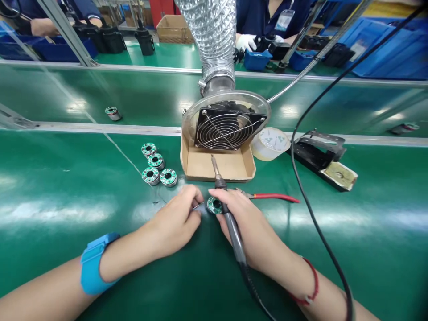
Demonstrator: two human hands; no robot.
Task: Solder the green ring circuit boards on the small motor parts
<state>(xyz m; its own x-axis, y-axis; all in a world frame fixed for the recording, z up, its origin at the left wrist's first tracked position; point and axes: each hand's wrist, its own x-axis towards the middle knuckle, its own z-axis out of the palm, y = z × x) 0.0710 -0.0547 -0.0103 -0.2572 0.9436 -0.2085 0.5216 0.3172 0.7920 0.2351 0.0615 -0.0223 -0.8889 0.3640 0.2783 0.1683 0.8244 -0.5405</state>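
Under your hands lies a wide, glossy green bench mat (67,200). Straight beyond your grip, a ribbed silver foil duct (214,31) comes down to a square black fan (225,129) with a round wire grille, which stands in a shallow brown cardboard tray (234,167). Your right hand (254,227) is closed around a soldering iron (234,232), held like a pen. Its dark, slim handle runs along your palm, and its long axis points away from you and slightly left. The thin metal tip ends over the tray, and its black cable trails back past your wrist. Beyond and to the right of that grip are a black iron stand (321,156) and a pale tape roll (270,142). Just right of it lie red-handled cutters (274,196). Your left hand (177,220) is pinched shut on a thin metal sliver (198,206). Between both sets of fingertips, flat on the mat, sits a small metal ring part (214,205) topped by a green circuit board. Four matching ring parts (155,169) cluster beyond and left of your left hand.
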